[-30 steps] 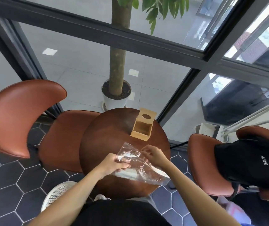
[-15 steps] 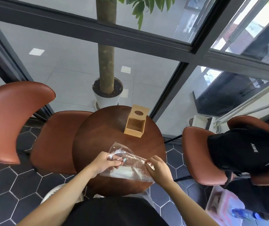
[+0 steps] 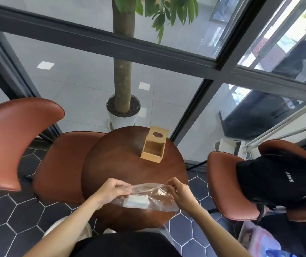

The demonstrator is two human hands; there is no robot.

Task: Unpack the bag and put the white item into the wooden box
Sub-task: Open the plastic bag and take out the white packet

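left hand [image 3: 111, 191]: 1, lower centre, fingers pinching bag's left edge
bag [image 3: 148, 197]: 1, clear, long axis left-right
white item [image 3: 136, 201]: 1, inside bag, lying left-right
right hand [image 3: 180, 191]: 1, pinching bag's right edge
wooden box [image 3: 153, 145]: 1, open, centre, on table [image 3: 115, 160]

The bag [image 3: 148, 196] is thin clear plastic, crinkled and glossy (light catches its folds). The box [image 3: 153, 147] is pale, matt wood. The table [image 3: 122, 160] is dark wood with a smooth sheen. The chairs [image 3: 15, 138] look leathery.
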